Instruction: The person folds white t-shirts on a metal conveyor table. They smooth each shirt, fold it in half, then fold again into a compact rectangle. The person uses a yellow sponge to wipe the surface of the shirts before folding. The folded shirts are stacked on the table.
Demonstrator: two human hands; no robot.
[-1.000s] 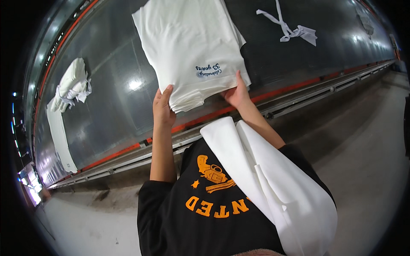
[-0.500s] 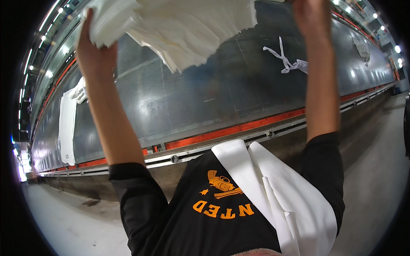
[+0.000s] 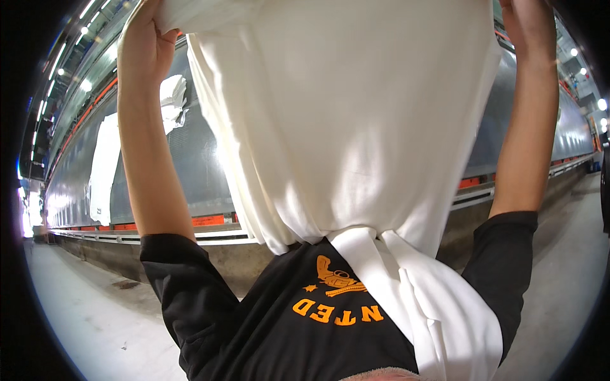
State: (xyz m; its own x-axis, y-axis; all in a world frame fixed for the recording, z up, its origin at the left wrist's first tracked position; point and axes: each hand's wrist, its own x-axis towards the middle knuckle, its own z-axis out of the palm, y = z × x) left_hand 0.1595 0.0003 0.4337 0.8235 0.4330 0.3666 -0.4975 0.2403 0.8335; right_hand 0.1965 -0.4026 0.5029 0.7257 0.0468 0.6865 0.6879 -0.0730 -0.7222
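A large off-white cloth (image 3: 368, 114) hangs spread between my raised hands. Its lower part reaches down against my chest, with loose folds along its left side. My left hand (image 3: 147, 47) is closed on the cloth near its upper left, fingers partly cut off by the top of the picture. At the upper right, my right hand (image 3: 530, 28) is closed at the cloth's other side; its fingertips are out of the picture. A second white cloth (image 3: 438, 305) lies draped over my black shirt.
Behind the cloth runs a long grey metal surface (image 3: 206, 171) with an orange strip and a rail along its near edge. On its left part lie a flat white cloth (image 3: 105, 171) and a crumpled white cloth (image 3: 171, 101). Concrete floor (image 3: 70, 286) lies below.
The gathered cloth has dropped open and now hangs down to my chest, covering the middle of the surface and the white strips there. My hands have moved up and farther apart.
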